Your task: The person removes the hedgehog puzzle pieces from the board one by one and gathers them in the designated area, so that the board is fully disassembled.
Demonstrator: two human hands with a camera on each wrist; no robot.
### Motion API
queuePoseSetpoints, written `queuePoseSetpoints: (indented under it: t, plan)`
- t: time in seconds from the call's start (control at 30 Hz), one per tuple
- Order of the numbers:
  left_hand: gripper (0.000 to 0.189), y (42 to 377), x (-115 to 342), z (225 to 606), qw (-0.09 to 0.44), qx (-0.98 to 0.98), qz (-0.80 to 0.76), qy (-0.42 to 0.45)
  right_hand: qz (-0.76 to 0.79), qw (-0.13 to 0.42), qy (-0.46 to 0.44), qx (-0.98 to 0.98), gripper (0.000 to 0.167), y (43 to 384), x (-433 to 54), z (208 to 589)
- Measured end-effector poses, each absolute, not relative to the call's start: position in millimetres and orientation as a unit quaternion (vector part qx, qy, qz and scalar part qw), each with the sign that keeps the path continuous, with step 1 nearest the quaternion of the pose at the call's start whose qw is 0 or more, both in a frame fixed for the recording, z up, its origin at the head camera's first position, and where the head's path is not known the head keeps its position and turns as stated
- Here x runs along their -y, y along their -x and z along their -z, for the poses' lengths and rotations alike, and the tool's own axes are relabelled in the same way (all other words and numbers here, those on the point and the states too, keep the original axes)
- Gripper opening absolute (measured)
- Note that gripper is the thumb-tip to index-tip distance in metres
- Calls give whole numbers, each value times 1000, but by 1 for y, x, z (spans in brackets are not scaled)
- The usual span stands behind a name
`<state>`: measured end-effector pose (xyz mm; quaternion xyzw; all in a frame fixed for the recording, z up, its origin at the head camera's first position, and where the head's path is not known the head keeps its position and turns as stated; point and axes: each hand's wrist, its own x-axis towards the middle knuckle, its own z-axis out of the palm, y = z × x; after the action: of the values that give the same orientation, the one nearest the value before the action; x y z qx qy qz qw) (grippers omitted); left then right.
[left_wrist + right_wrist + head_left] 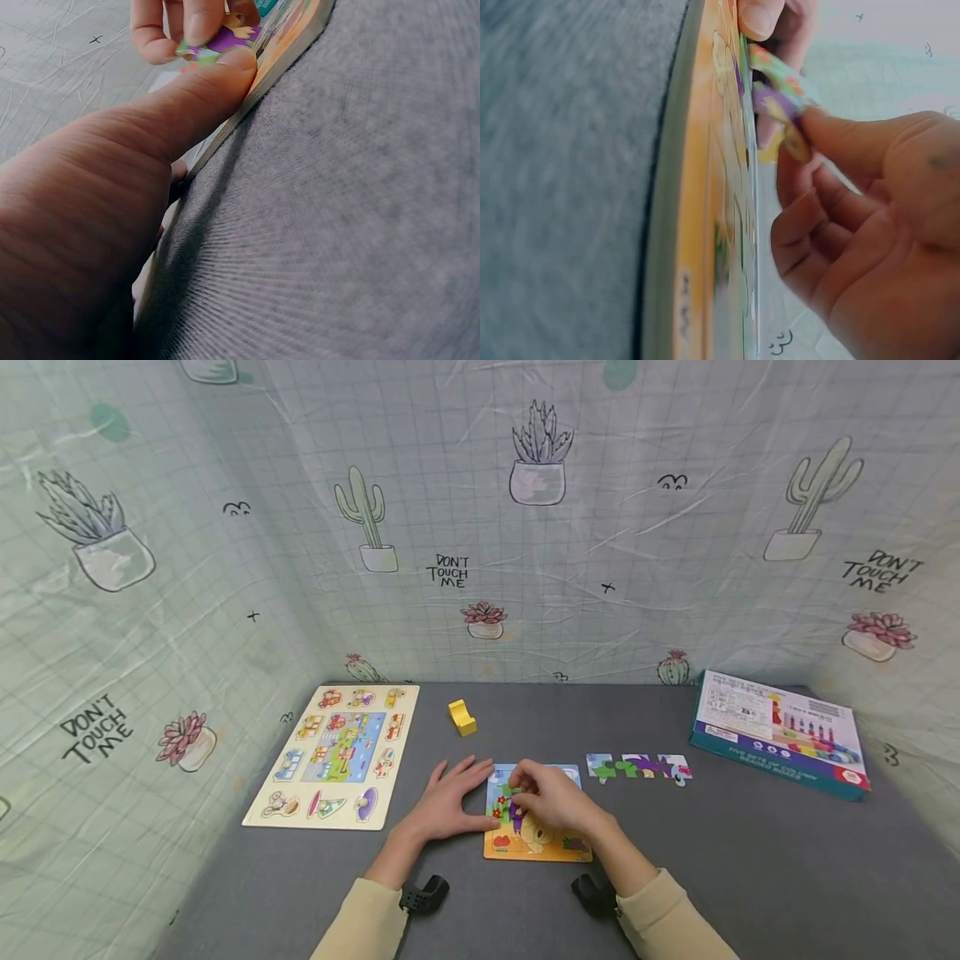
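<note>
A jigsaw puzzle board [540, 853] with an orange lower border lies on the table in front of me. My left hand [446, 806] rests at its left side, fingers spread, the thumb touching the board's edge. My right hand [555, 795] is over the board and pinches a puzzle piece [784, 105] between thumb and fingers. That piece, coloured green, purple and red, is tilted up off the board in the right wrist view. In the left wrist view, the left thumb [195, 101] reaches close to the same piece [225, 46]. Part of the board is hidden under the right hand.
Several joined puzzle pieces [639, 767] lie right of the board. A yellow curved block [462, 717] sits behind it. At left lies a wooden peg puzzle [300, 802] with pictures. A flat toy box [780, 731] stands at the right, near the patterned curtain [480, 527].
</note>
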<state>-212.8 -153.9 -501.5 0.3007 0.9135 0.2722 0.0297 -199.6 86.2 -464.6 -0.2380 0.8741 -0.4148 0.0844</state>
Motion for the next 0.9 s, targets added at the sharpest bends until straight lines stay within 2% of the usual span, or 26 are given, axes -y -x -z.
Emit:
queuePoseSetpoints:
  t: [0.37,0.9]
  plan:
    - [87,210,159,503,32,-918,-269,-291,460,74,251,-848,5,208,-110,457]
    - [88,212,154,501,33,-915,-271,-298,427,70,200,-879,7,205,-190,457]
